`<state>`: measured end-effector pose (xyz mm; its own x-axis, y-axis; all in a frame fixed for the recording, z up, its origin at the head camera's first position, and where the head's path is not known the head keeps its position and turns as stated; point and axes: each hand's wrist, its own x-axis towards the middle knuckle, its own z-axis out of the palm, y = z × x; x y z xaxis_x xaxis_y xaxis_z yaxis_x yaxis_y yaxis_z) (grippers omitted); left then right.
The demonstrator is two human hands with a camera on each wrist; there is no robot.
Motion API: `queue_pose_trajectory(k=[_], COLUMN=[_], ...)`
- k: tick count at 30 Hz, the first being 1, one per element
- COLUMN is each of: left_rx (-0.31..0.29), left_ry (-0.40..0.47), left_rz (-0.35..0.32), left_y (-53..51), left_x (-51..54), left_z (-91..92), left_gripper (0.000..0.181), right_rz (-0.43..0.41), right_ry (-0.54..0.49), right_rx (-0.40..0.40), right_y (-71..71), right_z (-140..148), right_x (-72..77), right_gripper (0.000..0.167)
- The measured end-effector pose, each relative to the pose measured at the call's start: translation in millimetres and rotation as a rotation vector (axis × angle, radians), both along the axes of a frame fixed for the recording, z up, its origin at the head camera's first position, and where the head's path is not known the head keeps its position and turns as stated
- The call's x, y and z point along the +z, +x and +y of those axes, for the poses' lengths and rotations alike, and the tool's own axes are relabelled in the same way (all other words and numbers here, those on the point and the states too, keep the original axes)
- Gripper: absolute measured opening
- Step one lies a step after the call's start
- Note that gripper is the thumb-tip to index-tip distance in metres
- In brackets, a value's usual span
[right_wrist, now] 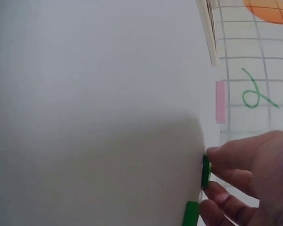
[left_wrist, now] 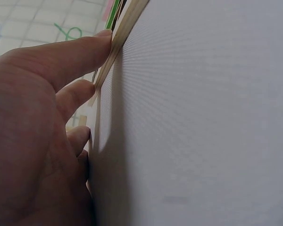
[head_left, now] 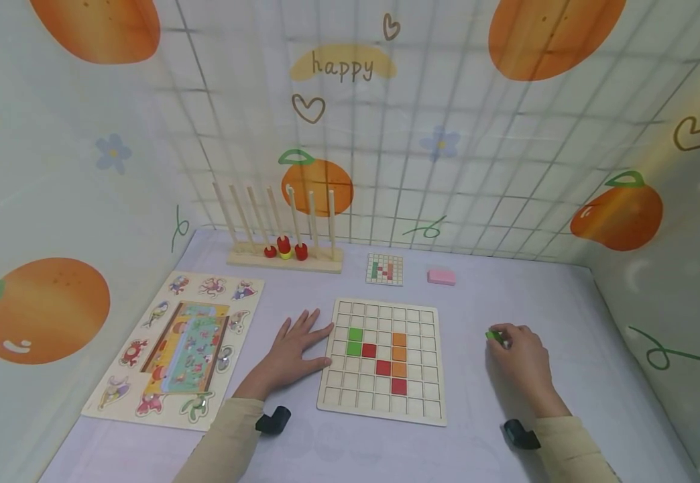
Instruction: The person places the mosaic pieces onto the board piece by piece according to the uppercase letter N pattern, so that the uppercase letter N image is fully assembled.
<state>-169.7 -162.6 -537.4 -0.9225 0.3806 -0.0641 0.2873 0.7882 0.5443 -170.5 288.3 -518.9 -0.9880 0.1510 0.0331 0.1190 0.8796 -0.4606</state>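
Observation:
A wooden grid board [head_left: 380, 406] lies flat mid-table, with green tiles [head_left: 355, 341], red tiles [head_left: 383, 367] and a column of orange tiles [head_left: 399, 353] in its squares. My left hand [head_left: 289, 352] rests on the table with fingers spread, its thumb and index finger touching the board's left edge. To the right of the board, my right hand [head_left: 523, 355] pinches a small green tile [right_wrist: 206, 171] between thumb and fingers, close to the table surface. A second green tile [right_wrist: 190, 214] shows beside the fingers in the right wrist view.
Behind the board lie a small pattern card [head_left: 384, 270] and a pink block [head_left: 442, 277]. A wooden peg stand [head_left: 320, 263] with red and yellow beads stands at the back left. An animal puzzle board [head_left: 111, 409] lies at the left.

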Motion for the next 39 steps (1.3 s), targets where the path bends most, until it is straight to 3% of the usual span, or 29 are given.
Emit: queue_pose_trajectory(k=[18,26,39], left_rx=[-0.005,-0.007,-0.008], left_ry=[0.009,-0.006,0.001], left_rz=[0.002,0.001,0.007], left_y=[0.3,-0.2,0.0], left_x=[0.7,-0.5,0.2], left_z=[-1.0,-0.2,0.2], left_gripper=[0.071,0.071,0.071], right_rz=[-0.055,-0.052,-0.041], right_ry=[-0.028,-0.009,-0.038], right_rx=[0.120,0.128,0.141], right_y=[7.2,10.1,7.3], right_z=[-37.1,-41.0,-40.2], right_x=[-1.8,5.3,1.2], right_gripper=[0.031,0.033,0.029])
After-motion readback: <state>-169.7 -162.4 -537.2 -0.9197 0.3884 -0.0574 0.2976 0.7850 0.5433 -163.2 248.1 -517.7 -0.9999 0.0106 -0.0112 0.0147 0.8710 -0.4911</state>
